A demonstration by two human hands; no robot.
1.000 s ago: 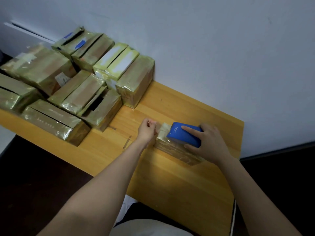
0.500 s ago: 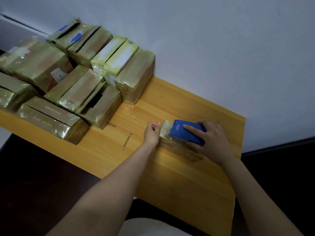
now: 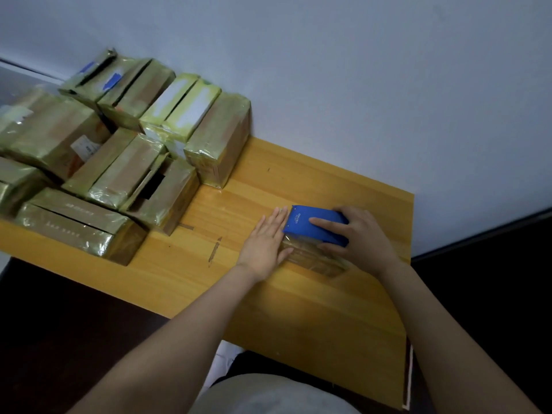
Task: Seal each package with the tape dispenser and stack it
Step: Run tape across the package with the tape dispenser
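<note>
Left hand (image 3: 264, 245) has opened from a pinch at the package end into a flat palm, fingers straight and together, pressed against the left end of the small tape-wrapped cardboard package (image 3: 316, 258); no grip on anything, just flat contact. Right hand (image 3: 360, 237) stays closed around the blue plastic tape dispenser (image 3: 313, 227), index finger laid along its top, thumb on the near side, dispenser sitting on top of the package. Package lies flat on the yellow wooden table (image 3: 313, 318), toward its right half, near the far edge. Two short strips of brown tape (image 3: 214, 249) stuck to the table just left of the left hand. Pile of larger tape-wrapped cardboard boxes (image 3: 119, 150) fills the table's left end, stacked against the pale grey wall (image 3: 358, 85), well apart from the package. One box in the pile shows a dark open gap on top.
</note>
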